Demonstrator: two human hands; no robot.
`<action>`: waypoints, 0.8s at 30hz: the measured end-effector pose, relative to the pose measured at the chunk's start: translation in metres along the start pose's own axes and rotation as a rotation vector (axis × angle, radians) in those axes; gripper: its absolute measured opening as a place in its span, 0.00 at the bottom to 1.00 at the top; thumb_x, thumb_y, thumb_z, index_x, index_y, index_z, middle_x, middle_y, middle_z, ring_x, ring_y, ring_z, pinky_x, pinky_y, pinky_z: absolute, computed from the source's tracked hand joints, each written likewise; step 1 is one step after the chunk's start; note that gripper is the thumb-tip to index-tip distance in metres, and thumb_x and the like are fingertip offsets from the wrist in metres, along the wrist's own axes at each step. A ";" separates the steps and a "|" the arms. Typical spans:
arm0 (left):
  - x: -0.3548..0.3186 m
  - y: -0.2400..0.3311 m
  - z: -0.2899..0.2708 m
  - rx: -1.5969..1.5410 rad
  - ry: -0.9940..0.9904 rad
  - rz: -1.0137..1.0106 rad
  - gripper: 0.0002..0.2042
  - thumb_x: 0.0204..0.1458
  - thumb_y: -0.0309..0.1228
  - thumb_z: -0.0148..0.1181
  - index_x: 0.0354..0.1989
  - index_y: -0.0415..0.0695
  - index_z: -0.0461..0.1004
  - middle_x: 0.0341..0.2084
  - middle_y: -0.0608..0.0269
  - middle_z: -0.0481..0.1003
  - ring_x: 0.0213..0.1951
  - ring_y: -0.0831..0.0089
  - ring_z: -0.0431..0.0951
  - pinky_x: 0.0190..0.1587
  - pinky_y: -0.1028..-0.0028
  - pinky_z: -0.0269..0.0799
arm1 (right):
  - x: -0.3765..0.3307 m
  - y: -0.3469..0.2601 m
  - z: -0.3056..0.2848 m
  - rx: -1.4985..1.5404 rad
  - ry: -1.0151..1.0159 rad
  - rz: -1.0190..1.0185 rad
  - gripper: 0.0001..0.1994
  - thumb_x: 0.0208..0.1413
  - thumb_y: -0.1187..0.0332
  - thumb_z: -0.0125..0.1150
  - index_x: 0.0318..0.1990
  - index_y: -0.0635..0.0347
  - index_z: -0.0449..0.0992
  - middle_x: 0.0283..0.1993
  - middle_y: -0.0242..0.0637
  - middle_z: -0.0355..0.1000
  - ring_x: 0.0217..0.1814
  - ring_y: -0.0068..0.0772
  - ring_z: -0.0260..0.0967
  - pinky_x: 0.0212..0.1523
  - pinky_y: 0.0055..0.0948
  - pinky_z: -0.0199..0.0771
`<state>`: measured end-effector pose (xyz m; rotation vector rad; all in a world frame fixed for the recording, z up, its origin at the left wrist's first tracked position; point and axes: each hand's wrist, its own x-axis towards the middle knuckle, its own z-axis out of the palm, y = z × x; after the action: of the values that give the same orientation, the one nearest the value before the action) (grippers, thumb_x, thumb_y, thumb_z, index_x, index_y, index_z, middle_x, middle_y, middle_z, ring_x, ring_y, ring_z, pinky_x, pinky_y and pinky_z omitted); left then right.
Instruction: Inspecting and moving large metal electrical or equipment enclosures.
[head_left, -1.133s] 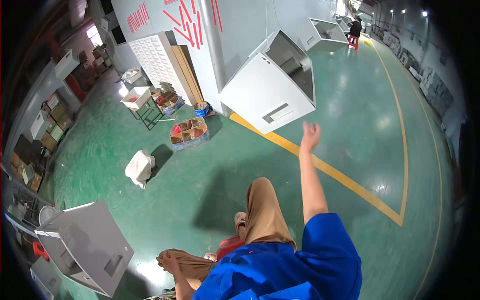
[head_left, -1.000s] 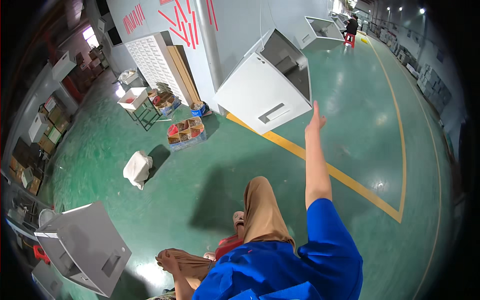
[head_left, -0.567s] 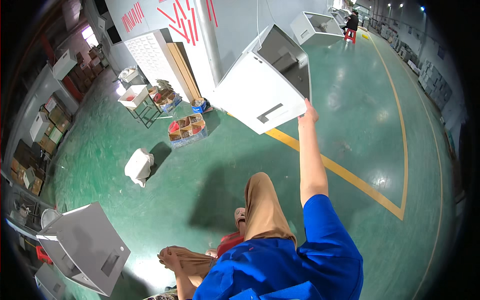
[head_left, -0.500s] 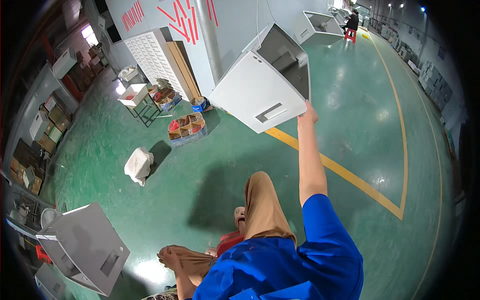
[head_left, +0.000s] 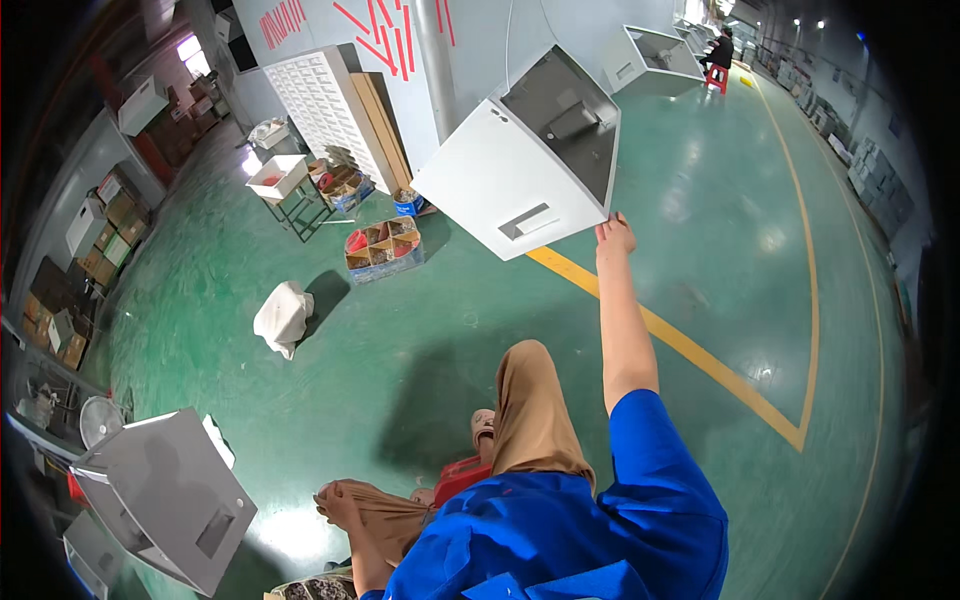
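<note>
A white box-shaped cabinet (head_left: 500,180) with an open dark front and a rectangular slot in its side is ahead of me, seen at an angle. My right hand (head_left: 615,234) is stretched out to its lower right corner. Its fingers are partly spread beside the edge, and any contact there is hard to make out. My left hand (head_left: 338,505) rests over my left knee on the brown trouser cloth (head_left: 385,518), holding nothing. Its fingers curve loosely over the knee.
A grey cabinet (head_left: 175,500) stands lower left, near a fan (head_left: 101,421). A white-covered stool (head_left: 284,315) and a divided carton (head_left: 386,250) of small parts are on the green floor. A person (head_left: 719,50) sits far off. A yellow line (head_left: 690,352) crosses the floor.
The white cabinet has shifted slightly left against the background, its corner drawing away from my right hand's fingers. The whole view has turned a little. My left hand stays on the knee.
</note>
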<state>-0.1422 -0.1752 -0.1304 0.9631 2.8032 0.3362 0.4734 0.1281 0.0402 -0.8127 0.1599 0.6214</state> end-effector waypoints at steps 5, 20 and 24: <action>-0.007 -0.008 0.000 -0.019 -0.009 0.011 0.14 0.47 0.44 0.47 0.43 0.60 0.70 0.57 0.56 0.49 0.56 0.50 0.51 0.48 0.49 0.60 | -0.008 -0.009 0.013 -0.253 -0.273 -0.824 0.16 0.44 0.74 0.58 0.44 0.59 0.69 0.39 0.38 0.69 0.38 0.29 0.66 0.39 0.27 0.65; -0.014 0.005 -0.014 -0.017 -0.025 -0.015 0.15 0.49 0.44 0.45 0.44 0.58 0.69 0.58 0.52 0.47 0.58 0.47 0.49 0.50 0.48 0.57 | -0.134 -0.028 0.126 -1.129 -1.185 -1.279 0.24 0.47 0.63 0.56 0.55 0.39 0.61 0.32 0.41 0.67 0.35 0.40 0.65 0.37 0.30 0.65; -0.022 0.019 -0.026 -0.034 -0.029 -0.030 0.14 0.49 0.42 0.46 0.44 0.59 0.69 0.58 0.52 0.48 0.57 0.47 0.49 0.50 0.48 0.57 | -0.144 -0.029 0.159 -1.122 -1.365 -1.256 0.28 0.45 0.65 0.58 0.57 0.37 0.58 0.22 0.38 0.62 0.22 0.33 0.59 0.29 0.29 0.63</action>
<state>-0.1194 -0.1786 -0.0992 0.9099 2.7735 0.3622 0.3573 0.1615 0.2199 -1.1334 -1.9585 -0.1368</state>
